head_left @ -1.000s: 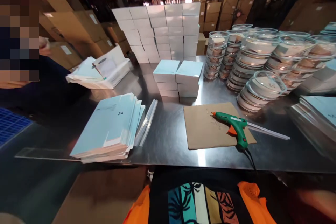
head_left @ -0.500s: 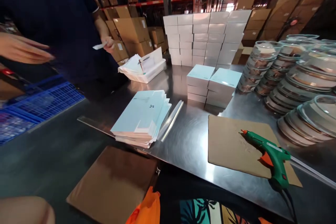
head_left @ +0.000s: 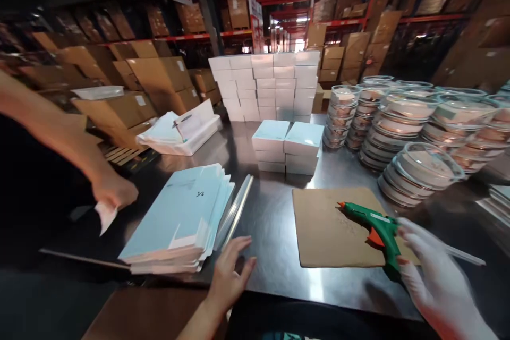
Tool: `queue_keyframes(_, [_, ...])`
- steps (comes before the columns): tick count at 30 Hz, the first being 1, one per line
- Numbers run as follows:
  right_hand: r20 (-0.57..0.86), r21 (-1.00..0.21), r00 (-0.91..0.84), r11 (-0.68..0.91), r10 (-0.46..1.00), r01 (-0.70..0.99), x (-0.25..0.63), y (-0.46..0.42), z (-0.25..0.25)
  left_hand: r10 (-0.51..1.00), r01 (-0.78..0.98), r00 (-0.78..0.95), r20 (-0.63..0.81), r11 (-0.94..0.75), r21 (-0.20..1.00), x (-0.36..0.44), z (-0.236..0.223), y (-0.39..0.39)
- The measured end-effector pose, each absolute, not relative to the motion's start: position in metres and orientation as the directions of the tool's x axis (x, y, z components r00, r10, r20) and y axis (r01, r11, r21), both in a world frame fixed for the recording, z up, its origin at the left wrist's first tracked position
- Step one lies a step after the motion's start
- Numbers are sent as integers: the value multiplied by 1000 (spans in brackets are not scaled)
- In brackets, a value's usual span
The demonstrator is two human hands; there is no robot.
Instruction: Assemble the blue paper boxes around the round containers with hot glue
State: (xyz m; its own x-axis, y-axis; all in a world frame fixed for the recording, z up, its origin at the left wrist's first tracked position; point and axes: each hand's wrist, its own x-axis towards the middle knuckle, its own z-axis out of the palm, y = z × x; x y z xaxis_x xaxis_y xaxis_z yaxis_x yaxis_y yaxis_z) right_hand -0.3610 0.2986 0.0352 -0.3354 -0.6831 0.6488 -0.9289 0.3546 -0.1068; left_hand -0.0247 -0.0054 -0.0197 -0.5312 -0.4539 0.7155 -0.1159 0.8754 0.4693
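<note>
1. Green glue gun [head_left: 372, 226] lying on a brown cardboard mat [head_left: 326, 228] near the front edge of the steel tabletop [head_left: 274, 218], toward its right side.
2. Long axis running diagonally: orange nozzle aimed toward the back left, handle toward the front right corner.
3. Right hand [head_left: 432, 271] gloved in white, blurred, fingers spread and loose at the gun's handle; whether touching or just beside, cannot tell.
4. Left hand [head_left: 231, 271] bare, fingers apart, empty, at the front edge just beside clear glue sticks [head_left: 235, 212] and a stack of pale blue flat cartons [head_left: 183, 215].
5. Gun's handle end and cord hidden behind the gloved hand.
6. Another person's hand [head_left: 113, 194] at the left edge, pinching a white scrap; arm cut off by the frame.
7. Stacked lidded clear bowls [head_left: 402, 117] along the right, far ones blurred and cut off.
</note>
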Motion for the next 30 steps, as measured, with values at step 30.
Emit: queue_keyframes(30, [489,153,-502,637,-713,-756,-374,299,-60,-272,-141,-745,609,957,255,-67,-66,-22])
